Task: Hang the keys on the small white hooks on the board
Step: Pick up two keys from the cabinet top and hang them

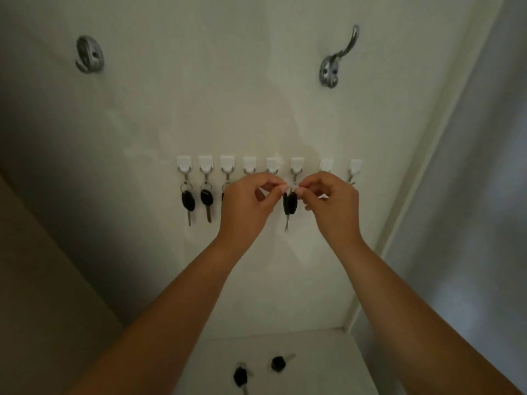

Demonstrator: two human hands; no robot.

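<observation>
A row of several small white hooks point(227, 163) runs across the white board point(256, 115). Black-headed keys hang from the two leftmost hooks point(188, 201), and a third is partly hidden behind my left hand point(246, 205). Between my hands hangs a black-headed key point(289, 203) just below the sixth hook point(297, 164). My left hand and my right hand point(332, 208) both pinch its ring at the top with their fingertips. Two more black keys point(278, 363) lie on the white shelf point(319, 363) below.
Two large silver coat hooks point(330, 71) are fixed high on the board, left and right. A brown surface point(42, 280) sits at the left. A pale wall point(470, 223) meets the board's right edge.
</observation>
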